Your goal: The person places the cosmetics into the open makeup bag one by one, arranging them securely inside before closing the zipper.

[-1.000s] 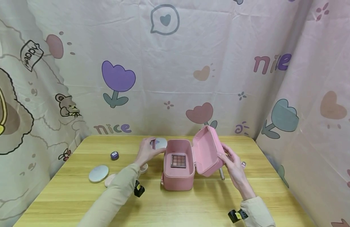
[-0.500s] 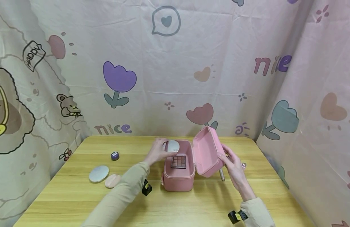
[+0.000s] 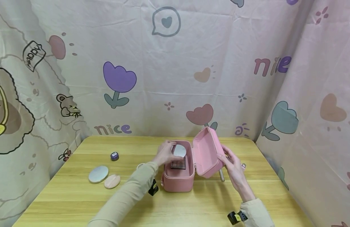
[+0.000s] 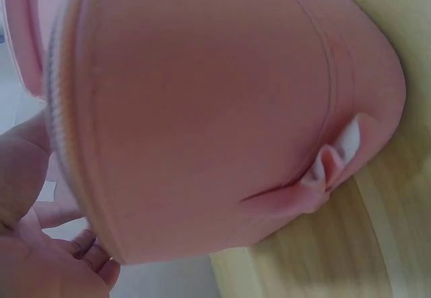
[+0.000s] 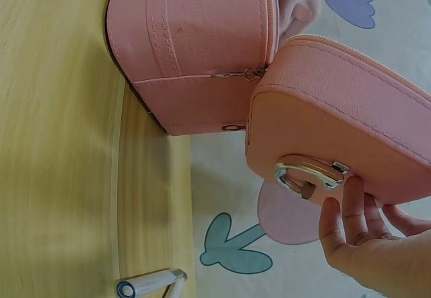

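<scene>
A pink makeup case (image 3: 178, 184) stands on the table, its lid (image 3: 207, 154) swung out to the right. My left hand (image 3: 164, 153) reaches into the case and holds a round pale disc (image 3: 179, 151) with a darker band, between thumb and fingers. Below the disc, an eyeshadow palette (image 3: 178, 165) lies on the case floor, partly covered. My right hand (image 3: 234, 167) grips the lid's outer edge, near its handle (image 5: 310, 170) in the right wrist view. In the left wrist view, the case wall (image 4: 202, 109) hides most of what the left fingers hold.
On the left of the wooden table (image 3: 64, 195) lie a silvery round disc (image 3: 98, 174), a pinkish puff (image 3: 112, 181) and a small purple jar (image 3: 114, 156). A white rounded item (image 3: 140, 165) is mostly hidden by my left sleeve. A slim tube (image 3: 221, 175) lies beyond the lid.
My left hand has moved right with the pale disc, from beside the case to inside it, above the palette. My right hand and the lid have stayed in place.
</scene>
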Available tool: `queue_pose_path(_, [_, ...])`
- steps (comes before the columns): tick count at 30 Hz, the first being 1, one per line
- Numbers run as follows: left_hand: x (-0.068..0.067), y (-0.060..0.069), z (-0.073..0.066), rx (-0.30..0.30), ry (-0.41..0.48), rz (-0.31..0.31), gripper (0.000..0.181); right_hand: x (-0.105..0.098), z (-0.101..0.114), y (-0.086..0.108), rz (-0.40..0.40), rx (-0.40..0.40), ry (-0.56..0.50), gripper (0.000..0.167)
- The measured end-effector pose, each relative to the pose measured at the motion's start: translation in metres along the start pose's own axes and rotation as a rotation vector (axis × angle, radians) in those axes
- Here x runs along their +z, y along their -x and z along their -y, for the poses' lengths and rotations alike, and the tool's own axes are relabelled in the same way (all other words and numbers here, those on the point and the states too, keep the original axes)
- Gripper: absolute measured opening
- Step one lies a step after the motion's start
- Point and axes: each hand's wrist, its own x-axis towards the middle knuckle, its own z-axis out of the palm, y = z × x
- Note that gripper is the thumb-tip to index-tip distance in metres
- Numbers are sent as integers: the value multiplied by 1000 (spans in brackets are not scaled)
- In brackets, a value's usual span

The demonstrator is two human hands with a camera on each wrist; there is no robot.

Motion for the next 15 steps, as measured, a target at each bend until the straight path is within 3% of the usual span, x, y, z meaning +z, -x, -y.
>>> queue_pose_path(15, [12,-2,-1,-6,-131,-1,76,-1,-2,0,-5,-1,0,55])
